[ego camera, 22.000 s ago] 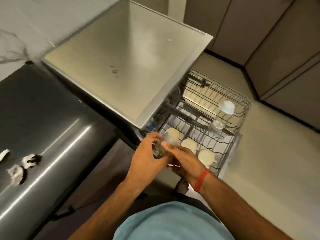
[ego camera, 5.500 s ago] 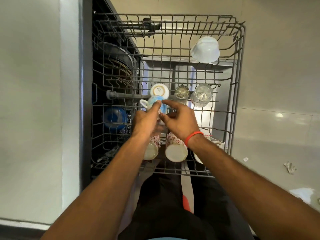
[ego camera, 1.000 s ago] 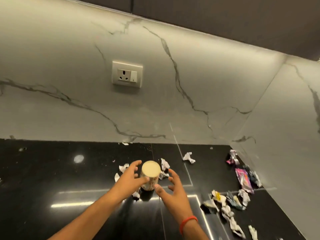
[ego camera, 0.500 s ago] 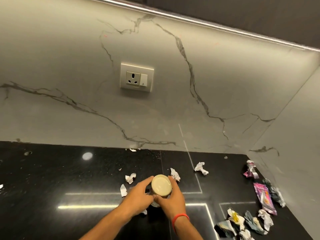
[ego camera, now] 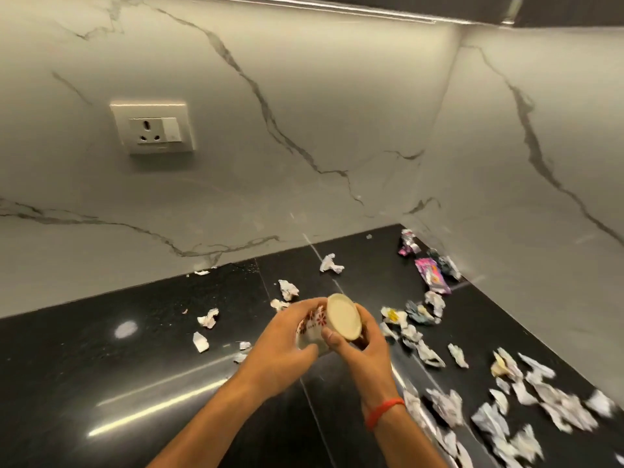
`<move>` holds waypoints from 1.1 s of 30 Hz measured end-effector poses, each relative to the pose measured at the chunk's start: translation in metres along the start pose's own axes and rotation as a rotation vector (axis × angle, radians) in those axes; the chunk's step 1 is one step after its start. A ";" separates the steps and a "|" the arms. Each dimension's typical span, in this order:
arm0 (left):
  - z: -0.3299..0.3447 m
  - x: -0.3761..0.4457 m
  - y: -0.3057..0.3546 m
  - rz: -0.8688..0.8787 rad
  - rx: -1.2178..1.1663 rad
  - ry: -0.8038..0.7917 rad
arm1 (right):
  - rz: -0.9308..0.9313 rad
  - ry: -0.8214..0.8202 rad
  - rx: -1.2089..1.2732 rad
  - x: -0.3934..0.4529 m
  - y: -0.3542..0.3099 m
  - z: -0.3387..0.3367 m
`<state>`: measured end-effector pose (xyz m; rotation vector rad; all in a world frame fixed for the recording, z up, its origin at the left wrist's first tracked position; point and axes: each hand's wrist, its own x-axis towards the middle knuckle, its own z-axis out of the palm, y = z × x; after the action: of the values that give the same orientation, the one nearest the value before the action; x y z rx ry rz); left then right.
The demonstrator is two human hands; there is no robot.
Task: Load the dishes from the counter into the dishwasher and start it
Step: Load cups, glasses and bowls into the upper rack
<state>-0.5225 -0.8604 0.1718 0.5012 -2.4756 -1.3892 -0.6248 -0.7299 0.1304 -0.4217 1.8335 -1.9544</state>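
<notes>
A white cup with red flower patterns (ego camera: 332,319) is held above the black counter (ego camera: 101,366), tilted so its cream underside faces me. My left hand (ego camera: 283,346) grips its left side with fingers curled over the patterned wall. On the cup's right side my right hand (ego camera: 358,346), a red band on its wrist, holds it with the thumb on the base rim. The dishwasher is out of view.
Crumpled paper scraps and wrappers (ego camera: 435,349) lie scattered over the counter's middle and right. A pink wrapper (ego camera: 432,278) sits near the corner. Marble walls close the back and right, with a wall socket (ego camera: 153,130) at the back left.
Both hands closed round the cup on the counter, then lifted and tilted it. The view has swung to the right, showing more of the corner and litter.
</notes>
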 end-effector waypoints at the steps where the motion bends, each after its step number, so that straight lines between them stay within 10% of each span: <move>1: 0.008 -0.002 0.008 0.053 0.035 -0.015 | -0.023 0.028 0.012 -0.007 -0.007 -0.010; 19: 0.215 -0.096 0.185 0.476 -0.216 -0.427 | -0.238 0.624 -0.027 -0.233 -0.080 -0.218; 33: 0.358 -0.188 0.269 0.537 -0.374 -1.100 | -0.226 1.255 -0.004 -0.394 -0.069 -0.301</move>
<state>-0.5352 -0.3760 0.2098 -1.2251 -2.5334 -2.0998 -0.4408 -0.2698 0.2004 0.8582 2.4982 -2.6346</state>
